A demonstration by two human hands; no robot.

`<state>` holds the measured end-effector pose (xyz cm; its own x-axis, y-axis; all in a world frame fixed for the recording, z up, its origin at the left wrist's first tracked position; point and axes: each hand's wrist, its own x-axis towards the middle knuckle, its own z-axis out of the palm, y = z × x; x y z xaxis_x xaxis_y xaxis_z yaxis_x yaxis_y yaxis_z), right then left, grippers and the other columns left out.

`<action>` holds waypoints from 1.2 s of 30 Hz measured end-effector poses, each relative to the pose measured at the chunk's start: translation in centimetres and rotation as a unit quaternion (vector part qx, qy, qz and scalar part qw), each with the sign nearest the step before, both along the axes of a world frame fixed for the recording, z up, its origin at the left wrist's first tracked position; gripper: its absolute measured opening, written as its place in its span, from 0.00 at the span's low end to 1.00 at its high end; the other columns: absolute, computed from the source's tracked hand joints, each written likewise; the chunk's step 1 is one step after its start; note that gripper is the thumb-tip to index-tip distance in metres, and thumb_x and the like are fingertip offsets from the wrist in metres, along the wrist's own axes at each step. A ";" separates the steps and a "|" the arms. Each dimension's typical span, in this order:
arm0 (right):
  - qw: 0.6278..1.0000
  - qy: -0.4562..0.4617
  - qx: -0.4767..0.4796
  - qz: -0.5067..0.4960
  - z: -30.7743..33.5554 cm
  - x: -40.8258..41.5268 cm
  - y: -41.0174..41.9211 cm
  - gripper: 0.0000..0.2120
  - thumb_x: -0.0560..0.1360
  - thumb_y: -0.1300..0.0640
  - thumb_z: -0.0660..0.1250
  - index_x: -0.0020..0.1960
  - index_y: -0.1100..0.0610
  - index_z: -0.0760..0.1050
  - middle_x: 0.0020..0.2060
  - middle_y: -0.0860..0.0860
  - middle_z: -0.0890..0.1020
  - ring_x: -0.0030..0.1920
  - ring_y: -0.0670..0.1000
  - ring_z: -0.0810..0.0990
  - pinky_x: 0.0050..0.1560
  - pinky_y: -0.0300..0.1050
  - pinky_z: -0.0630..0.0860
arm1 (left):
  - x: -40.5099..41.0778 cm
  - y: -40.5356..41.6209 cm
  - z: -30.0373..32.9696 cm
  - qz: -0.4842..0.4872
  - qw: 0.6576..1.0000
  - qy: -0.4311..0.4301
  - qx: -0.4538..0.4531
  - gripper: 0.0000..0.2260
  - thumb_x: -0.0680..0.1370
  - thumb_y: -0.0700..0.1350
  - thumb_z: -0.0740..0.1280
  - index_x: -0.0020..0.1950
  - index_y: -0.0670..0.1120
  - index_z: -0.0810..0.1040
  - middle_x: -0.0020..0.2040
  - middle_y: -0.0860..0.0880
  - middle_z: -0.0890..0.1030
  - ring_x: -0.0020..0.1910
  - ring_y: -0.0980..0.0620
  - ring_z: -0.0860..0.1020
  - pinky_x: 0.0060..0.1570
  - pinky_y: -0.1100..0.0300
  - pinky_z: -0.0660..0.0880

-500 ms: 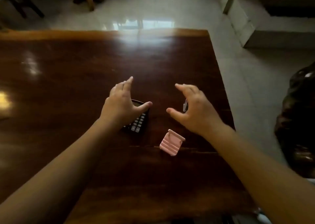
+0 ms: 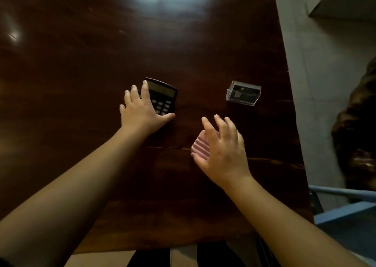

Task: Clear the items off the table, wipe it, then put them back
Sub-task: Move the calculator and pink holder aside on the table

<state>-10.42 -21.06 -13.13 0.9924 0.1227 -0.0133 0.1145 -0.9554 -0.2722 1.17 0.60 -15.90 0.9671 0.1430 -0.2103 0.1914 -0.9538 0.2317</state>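
dark polished wood is what fills most of the view, that's the table (image 2: 81, 63), shiny enough that a pale patch of light is reflected near its far edge. three small things sit on the right half of it. the black calculator (image 2: 162, 96) lies flat with its screen end pointing away, and the left hand (image 2: 142, 110) is spread over its left side, fingers fanned out and the thumb stretched along the calculator's near edge. looks like it's resting on it, not closed around it. nearer and to the right is a pink ribbed thing (image 2: 200, 144), could be a little stand or case, can't say for sure. the right hand (image 2: 221, 151) is over it with the fingers splayed and the thumb at its near corner, covering its right part. whether it's actually touching or just above, can't tell, but the hand isn't curled shut on it. further back toward the table's right edge there's a clear plastic box (image 2: 243, 93) with something dark inside, well apart from both hands. both forearms are bare. pale tiled floor (image 2: 325, 83) runs along the right side of the table.
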 end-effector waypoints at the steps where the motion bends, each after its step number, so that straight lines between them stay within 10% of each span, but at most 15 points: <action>1: 1.000 0.001 -0.011 -0.003 -0.4 -0.3 0.1 0.47 0.67 0.42 0.78 0.78 0.53 0.60 0.74 0.60 0.65 0.76 0.64 0.59 0.69 0.69 0.65 | -0.1 -0.1 -0.6 0.006 1.000 0.004 0.002 0.59 0.62 0.76 0.69 0.80 0.51 0.42 0.81 0.38 0.53 0.79 0.36 0.52 0.71 0.34 0.60; 13: 1.000 0.001 -0.009 0.012 -3.5 -0.6 0.0 0.49 0.59 0.60 0.82 0.76 0.54 0.64 0.71 0.59 0.66 0.67 0.61 0.66 0.58 0.61 0.76 | 0.5 -0.5 -3.0 0.034 0.999 -0.004 0.013 0.64 0.60 0.74 0.73 0.80 0.46 0.41 0.75 0.33 0.62 0.71 0.33 0.67 0.66 0.39 0.67; 36: 0.982 -0.076 0.011 0.172 1.2 5.6 11.7 0.43 0.60 0.58 0.83 0.71 0.56 0.69 0.69 0.58 0.68 0.69 0.58 0.65 0.58 0.60 0.76 | -6.3 13.5 0.6 0.222 0.975 -0.028 0.006 0.64 0.56 0.78 0.70 0.79 0.44 0.46 0.67 0.34 0.70 0.63 0.35 0.72 0.59 0.43 0.73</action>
